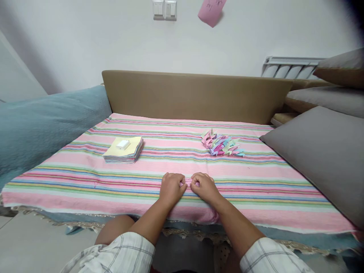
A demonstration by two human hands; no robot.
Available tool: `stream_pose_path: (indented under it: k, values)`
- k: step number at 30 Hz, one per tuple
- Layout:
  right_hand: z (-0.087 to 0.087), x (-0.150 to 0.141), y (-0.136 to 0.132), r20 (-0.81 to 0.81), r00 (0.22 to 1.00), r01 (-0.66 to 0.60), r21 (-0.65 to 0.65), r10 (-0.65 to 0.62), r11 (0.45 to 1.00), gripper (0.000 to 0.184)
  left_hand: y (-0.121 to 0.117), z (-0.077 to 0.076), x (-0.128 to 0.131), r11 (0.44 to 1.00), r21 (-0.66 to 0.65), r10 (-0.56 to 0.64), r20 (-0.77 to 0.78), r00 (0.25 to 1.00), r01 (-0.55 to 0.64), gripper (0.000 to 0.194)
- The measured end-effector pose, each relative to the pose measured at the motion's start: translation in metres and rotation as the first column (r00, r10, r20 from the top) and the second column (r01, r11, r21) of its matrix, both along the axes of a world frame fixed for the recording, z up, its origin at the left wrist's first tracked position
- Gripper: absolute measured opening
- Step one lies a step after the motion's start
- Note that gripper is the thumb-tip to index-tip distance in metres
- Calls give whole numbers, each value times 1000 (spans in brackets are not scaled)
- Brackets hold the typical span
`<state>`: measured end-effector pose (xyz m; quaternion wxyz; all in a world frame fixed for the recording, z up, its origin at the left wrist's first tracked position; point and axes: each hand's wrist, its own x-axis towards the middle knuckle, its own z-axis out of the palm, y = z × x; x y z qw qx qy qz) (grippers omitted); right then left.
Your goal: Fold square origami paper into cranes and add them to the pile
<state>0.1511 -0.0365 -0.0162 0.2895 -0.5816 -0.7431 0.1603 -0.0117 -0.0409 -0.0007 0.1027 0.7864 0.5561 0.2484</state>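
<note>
My left hand [172, 187] and my right hand [205, 186] are close together over the near part of the striped cloth [93, 189]. Thumb and fingers are pinched on both, with a narrow gap between the hands. Something pinkish shows inside each curl, too small to tell from the cloth beneath. Beyond them to the right lies a heap of folded paper pieces [220, 144] in pink, purple, blue and pale green. To the left is a stack of paper sheets [136, 149], yellow on top. A small white block [123, 144] rests on that stack.
A brown backrest [196, 96] runs along the far side. At left is a blue covered armrest [54, 117]; grey cushions [321, 151] pile up at right. On the wall are light switches [165, 9] and a pink note [212, 12].
</note>
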Motion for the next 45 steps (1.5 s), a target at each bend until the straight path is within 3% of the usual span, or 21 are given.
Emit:
stream_pose_path:
  k: [6,12,17,23,34,41,45]
  values:
    - [1,4,1,-107,994,-37,-43,32,998,3,3,-4,-4,997,-34,-71,53,996,73,14]
    - [2,6,1,-122,991,-54,-58,47,997,3,2,-5,-4,996,6,-84,-27,996,84,23]
    - [1,19,-1,-164,968,-194,-15,189,981,17,-1,-4,-2,995,44,-87,-94,992,92,25]
    - [-2,31,-4,44,936,-352,109,349,930,32,-1,-4,-1,993,47,-101,-119,988,107,26]
    - [-8,27,-2,225,921,-352,141,317,925,40,-1,-4,-3,991,19,-125,-164,978,129,28]
    - [-4,35,-3,56,941,-338,115,334,934,40,-1,-7,-4,988,39,-141,-165,976,150,29]
    - [-6,37,-3,95,938,-345,144,334,928,37,0,-8,-4,988,40,-139,-164,977,147,29]
